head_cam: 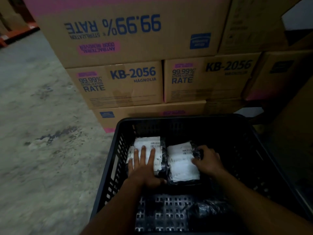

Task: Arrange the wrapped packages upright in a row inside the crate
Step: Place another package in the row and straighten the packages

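1. Pressing flat with fingers spread wide, the left hand (144,164) lies on the white label of the left wrapped package (147,150), at the far left of the black plastic crate (111,167).
2. The right hand (207,161) curls around the right edge of the right wrapped package (182,164), gripping its dark wrap.
3. Both packages sit side by side, touching, labels facing up.
4. Another dark wrapped package (208,210) lies near the crate's front.
5. Stacked cardboard boxes (118,85) marked KB-2056 stand behind the crate on a concrete floor (42,124).

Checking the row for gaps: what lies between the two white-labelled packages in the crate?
In the head view, only a narrow strip of dark wrapping separates the left package from the right package; nothing else shows there.
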